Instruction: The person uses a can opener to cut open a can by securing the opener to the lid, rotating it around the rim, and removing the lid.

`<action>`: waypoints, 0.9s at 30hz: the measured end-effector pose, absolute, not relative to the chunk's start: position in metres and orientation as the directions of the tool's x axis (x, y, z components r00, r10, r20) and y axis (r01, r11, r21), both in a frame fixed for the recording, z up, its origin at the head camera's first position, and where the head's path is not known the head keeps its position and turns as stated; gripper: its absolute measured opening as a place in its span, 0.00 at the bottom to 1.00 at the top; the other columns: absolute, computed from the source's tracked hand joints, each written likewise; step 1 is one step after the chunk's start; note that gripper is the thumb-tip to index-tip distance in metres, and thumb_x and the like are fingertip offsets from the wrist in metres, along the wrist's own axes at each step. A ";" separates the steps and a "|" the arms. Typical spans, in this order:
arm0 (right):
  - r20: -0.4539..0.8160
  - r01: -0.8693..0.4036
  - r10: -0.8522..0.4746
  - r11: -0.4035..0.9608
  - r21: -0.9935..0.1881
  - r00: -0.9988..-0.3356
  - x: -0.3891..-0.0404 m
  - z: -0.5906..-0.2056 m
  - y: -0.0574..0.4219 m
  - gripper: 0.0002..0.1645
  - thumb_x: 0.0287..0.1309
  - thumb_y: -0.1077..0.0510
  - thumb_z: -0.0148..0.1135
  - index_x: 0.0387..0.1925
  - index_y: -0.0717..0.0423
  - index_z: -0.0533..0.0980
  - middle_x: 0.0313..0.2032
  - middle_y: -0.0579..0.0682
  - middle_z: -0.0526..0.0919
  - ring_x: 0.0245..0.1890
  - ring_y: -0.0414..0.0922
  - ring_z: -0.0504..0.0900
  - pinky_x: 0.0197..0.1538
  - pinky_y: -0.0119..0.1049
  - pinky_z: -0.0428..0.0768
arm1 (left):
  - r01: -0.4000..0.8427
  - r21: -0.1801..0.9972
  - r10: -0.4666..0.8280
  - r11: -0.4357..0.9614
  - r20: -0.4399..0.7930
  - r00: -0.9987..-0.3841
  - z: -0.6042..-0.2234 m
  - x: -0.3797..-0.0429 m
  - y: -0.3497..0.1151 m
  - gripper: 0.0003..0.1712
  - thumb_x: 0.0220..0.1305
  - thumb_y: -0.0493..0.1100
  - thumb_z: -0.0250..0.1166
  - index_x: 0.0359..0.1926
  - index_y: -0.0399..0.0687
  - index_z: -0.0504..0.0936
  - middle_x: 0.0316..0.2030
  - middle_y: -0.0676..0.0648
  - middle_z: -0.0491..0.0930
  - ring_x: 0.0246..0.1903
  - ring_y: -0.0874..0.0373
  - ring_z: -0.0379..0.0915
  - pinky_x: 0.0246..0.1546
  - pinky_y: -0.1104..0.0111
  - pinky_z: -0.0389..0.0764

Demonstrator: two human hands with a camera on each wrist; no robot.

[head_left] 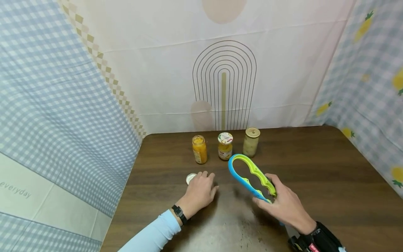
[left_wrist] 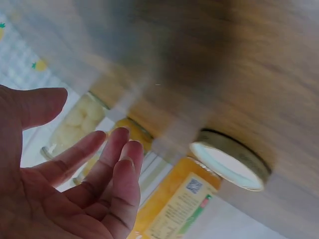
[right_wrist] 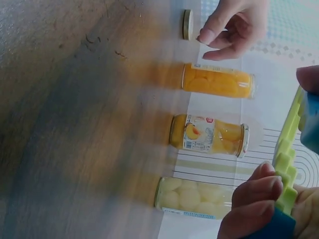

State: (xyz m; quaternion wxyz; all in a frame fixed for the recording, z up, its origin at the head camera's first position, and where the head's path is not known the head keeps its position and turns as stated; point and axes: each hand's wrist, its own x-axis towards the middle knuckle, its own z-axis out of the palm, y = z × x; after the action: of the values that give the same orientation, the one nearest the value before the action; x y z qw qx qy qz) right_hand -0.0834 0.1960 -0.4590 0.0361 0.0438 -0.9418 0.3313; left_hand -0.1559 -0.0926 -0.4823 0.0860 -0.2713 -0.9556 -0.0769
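My left hand (head_left: pixel 201 190) hovers close over the table beside a loose round jar lid (head_left: pixel 190 178), fingers loosely bent and holding nothing. In the left wrist view that lid (left_wrist: pixel 232 159) lies with its white inside showing. My right hand (head_left: pixel 288 206) grips the handle ends of a blue and green jar opener (head_left: pixel 254 168), its loop pointing toward the jars. Behind the lid stands an uncovered jar of orange fruit (head_left: pixel 199 152). To its right are a jar of yellow fruit (head_left: pixel 225 150) under a patterned lid and a jar of pale round fruit (head_left: pixel 251 145) with a gold lid.
The brown wooden table (head_left: pixel 315 164) backs onto a pale hanging cloth (head_left: pixel 163 77) with printed arches. Blue checked cloth hangs at both sides. Small dark crumbs lie near the table's front.
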 end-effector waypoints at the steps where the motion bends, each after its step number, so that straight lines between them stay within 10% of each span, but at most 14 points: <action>1: 0.094 -0.103 -0.057 0.779 -0.618 -0.994 -0.083 -0.458 0.196 0.52 0.49 0.31 0.75 0.67 0.50 0.64 0.35 0.53 0.79 0.29 0.44 0.74 0.28 0.38 0.70 | 0.528 0.110 0.501 0.842 0.206 -0.841 -0.481 -0.156 -0.091 0.20 0.68 0.53 0.68 0.50 0.42 0.83 0.35 0.44 0.83 0.33 0.51 0.77 0.34 0.61 0.84; 11: 0.088 -0.074 -0.026 0.794 -0.604 -0.996 -0.082 -0.457 0.198 0.54 0.52 0.26 0.69 0.69 0.50 0.62 0.30 0.52 0.74 0.26 0.45 0.71 0.27 0.38 0.67 | 0.373 0.449 0.348 0.812 0.140 -0.927 -0.476 -0.173 -0.072 0.40 0.73 0.58 0.62 0.71 0.33 0.67 0.60 0.34 0.76 0.57 0.43 0.75 0.58 0.52 0.80; 20: 0.102 -0.079 -0.020 0.780 -0.621 -0.995 -0.082 -0.457 0.200 0.52 0.54 0.27 0.69 0.69 0.51 0.62 0.32 0.53 0.75 0.27 0.46 0.72 0.28 0.39 0.68 | 0.101 0.791 0.169 0.604 -0.003 -0.986 -0.486 -0.213 -0.034 0.50 0.74 0.56 0.61 0.79 0.33 0.45 0.77 0.28 0.50 0.76 0.37 0.49 0.72 0.44 0.61; 27: 0.105 -0.078 -0.014 0.772 -0.631 -0.994 -0.081 -0.458 0.199 0.52 0.54 0.27 0.69 0.68 0.51 0.62 0.30 0.52 0.73 0.26 0.46 0.71 0.27 0.38 0.68 | 0.069 0.897 0.031 0.436 0.061 -0.998 -0.499 -0.246 -0.013 0.54 0.68 0.51 0.69 0.80 0.39 0.46 0.75 0.33 0.59 0.71 0.41 0.61 0.69 0.48 0.69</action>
State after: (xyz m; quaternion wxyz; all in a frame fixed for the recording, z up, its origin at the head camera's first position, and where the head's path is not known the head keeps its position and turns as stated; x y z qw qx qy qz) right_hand -0.0805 0.1990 -0.4584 0.0470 0.0244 -0.9401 0.3367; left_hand -0.2462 -0.0134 -0.4988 0.0179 -0.0294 -0.8471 -0.5302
